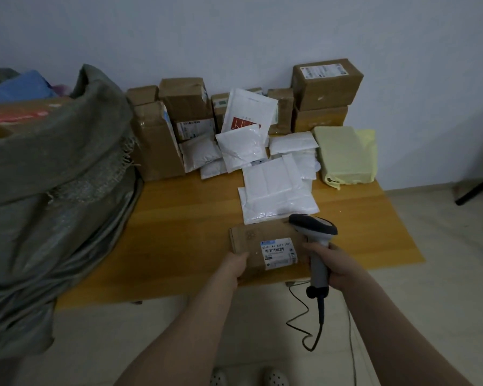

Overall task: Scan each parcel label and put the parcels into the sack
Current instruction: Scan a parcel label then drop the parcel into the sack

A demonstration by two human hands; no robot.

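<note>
A flat brown cardboard parcel (pixel 258 240) with a white barcode label (pixel 278 254) facing up lies at the front edge of the wooden table (pixel 184 227). My left hand (pixel 233 266) grips its near left corner. My right hand (pixel 328 264) holds a grey handheld scanner (pixel 315 232) by the handle, its head tilted over the parcel's right end, just above the label. A large grey-green woven sack (pixel 53 174) stands open at the left, with a blue parcel and a brown box showing in its mouth.
White poly mailers (pixel 273 188) lie in a loose heap mid-table. Brown boxes (pixel 325 84) are stacked against the wall, and a yellow wrapped parcel (pixel 343 154) sits at the right. The scanner cable (pixel 313 330) hangs down to the tiled floor. A black leg stands far right.
</note>
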